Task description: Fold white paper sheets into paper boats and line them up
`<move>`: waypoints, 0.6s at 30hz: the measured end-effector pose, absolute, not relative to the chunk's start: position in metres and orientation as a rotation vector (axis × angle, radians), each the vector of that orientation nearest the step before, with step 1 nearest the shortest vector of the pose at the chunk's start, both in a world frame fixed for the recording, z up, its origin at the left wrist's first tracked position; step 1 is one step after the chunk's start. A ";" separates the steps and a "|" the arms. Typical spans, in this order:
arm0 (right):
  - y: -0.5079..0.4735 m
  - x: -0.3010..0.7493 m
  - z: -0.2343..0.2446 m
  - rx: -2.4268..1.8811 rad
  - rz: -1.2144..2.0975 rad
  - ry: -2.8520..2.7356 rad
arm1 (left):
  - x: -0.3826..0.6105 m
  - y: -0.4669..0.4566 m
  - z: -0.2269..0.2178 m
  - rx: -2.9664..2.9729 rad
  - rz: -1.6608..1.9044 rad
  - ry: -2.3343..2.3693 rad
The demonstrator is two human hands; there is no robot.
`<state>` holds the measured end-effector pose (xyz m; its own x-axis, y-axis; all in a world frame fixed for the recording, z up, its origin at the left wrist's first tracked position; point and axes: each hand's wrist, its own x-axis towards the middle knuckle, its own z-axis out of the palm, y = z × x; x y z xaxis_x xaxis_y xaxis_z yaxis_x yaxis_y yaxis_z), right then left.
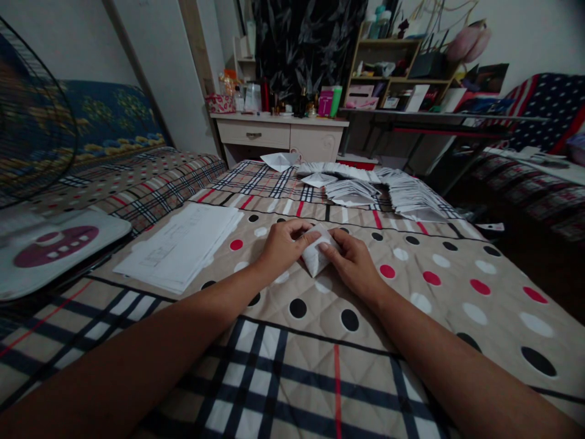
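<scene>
A small piece of folded white paper (316, 261) is held just over the dotted bedspread, one corner pointing down toward me. My left hand (287, 245) grips its left side, thumb on the front face and fingers behind. From the right, my right hand (351, 259) pinches the same paper, thumb pressed on its front. The fingertips behind the paper are partly hidden. To the left lies a stack of printed white sheets (180, 244). Farther off are rows of folded papers (415, 198) and a loose folded paper (280, 161).
The quilted bedspread (338, 360) has plaid and dots. A fan (36, 116) stands at the left, above a white base with a purple panel (57, 246). Beyond the bed are a white dresser (256, 131) with bottles and a shelf (388, 42).
</scene>
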<state>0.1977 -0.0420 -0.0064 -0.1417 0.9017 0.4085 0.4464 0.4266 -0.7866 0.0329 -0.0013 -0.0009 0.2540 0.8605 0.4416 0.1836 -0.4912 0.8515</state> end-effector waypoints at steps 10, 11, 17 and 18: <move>-0.031 0.201 -0.018 -1.334 0.651 -1.617 | 0.025 0.013 -0.016 2.078 1.033 1.159; -0.031 0.202 -0.018 -1.344 0.612 -1.619 | 0.025 0.014 -0.016 2.093 1.049 1.165; -0.030 0.205 -0.015 -1.109 0.553 -1.492 | 0.025 0.013 -0.014 1.899 1.050 1.015; -0.031 0.206 -0.014 -1.069 0.549 -1.470 | 0.025 0.012 -0.013 1.836 1.031 0.967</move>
<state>0.2055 -0.0306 -0.0139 0.0972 0.8500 0.5177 0.3025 0.4704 -0.8290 0.0255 0.0116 -0.0130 0.3752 0.8819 0.2853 0.2286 -0.3863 0.8936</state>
